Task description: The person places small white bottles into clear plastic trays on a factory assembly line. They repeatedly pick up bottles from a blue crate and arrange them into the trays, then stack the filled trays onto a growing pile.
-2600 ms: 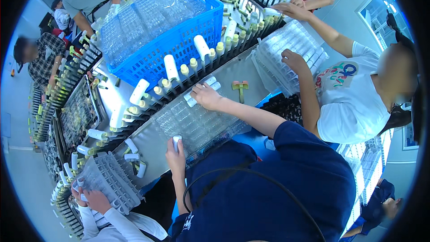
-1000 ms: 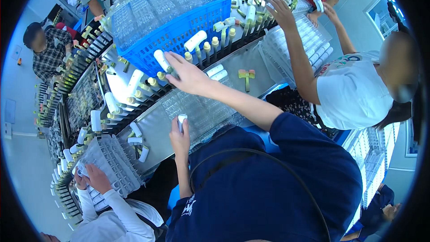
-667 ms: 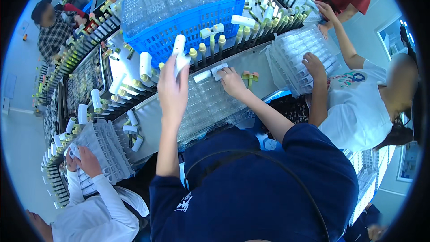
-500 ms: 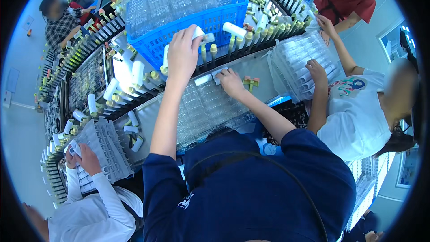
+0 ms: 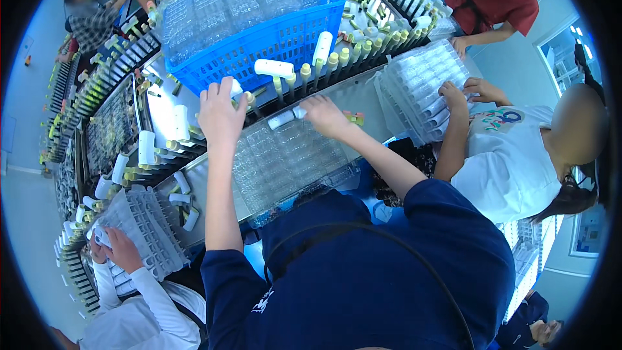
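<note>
My left hand reaches up to the conveyor's row of yellow-green pegs and is closed around a white tube at a peg. My right hand rests on the grey table beside two loose white tubes, its fingers on or at them. Below both hands lies a clear plastic tray with rows of pockets. More white tubes sit on pegs in front of a blue crate filled with clear trays.
A person in white at right handles a stack of clear trays. Another person at lower left holds a ribbed tray. A person in red stands at the upper right. The curved conveyor runs left, with loose tubes beside it.
My left hand rose from the clear tray with a white tube and reached to the conveyor pegs. My right hand came down from the conveyor to the loose tubes on the table.
</note>
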Available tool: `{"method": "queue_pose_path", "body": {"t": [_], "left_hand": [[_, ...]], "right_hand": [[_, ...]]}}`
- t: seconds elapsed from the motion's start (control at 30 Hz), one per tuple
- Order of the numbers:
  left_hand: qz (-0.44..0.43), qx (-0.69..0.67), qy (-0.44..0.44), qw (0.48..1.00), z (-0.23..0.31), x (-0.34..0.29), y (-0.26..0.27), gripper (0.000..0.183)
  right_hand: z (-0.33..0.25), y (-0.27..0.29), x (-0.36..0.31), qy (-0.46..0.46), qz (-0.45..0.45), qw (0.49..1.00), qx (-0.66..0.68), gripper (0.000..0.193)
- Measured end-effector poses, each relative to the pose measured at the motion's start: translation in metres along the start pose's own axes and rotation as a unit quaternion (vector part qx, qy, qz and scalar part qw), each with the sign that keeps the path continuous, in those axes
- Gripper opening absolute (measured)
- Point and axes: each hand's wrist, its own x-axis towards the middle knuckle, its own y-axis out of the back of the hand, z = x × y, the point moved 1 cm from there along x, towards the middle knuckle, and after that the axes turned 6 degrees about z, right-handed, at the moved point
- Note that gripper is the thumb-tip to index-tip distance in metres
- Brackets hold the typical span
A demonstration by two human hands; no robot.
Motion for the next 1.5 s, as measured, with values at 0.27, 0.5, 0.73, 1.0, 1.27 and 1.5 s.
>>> {"method": "queue_pose_path", "body": {"t": [0.27,0.5,0.73,1.0,1.27,1.5], "left_hand": [[0.016,0.025,-0.02,0.999,-0.065,-0.006,0.017,0.053],[0.177,-0.022,-0.002,0.984,-0.021,-0.095,0.016,0.045],[0.053,-0.198,0.034,0.978,0.007,-0.16,-0.014,0.029],[-0.02,-0.225,0.052,0.973,0.001,-0.164,-0.028,0.021],[0.041,-0.25,0.021,0.967,0.039,-0.123,-0.144,0.045],[-0.276,-0.077,-0.019,0.958,0.032,-0.098,-0.203,0.05]], "right_hand": [[-0.009,0.149,0.019,-0.133,0.298,0.936,0.131,0.032],[0.026,0.185,0.094,0.132,0.139,0.981,-0.011,0.033],[0.003,0.161,0.131,0.188,-0.037,0.98,0.053,0.033],[-0.079,0.078,0.116,0.185,0.115,0.974,0.058,0.066],[-0.148,0.054,0.1,0.164,0.14,0.973,0.078,0.07],[-0.101,0.019,0.001,-0.036,0.189,0.966,0.172,0.039]]}}
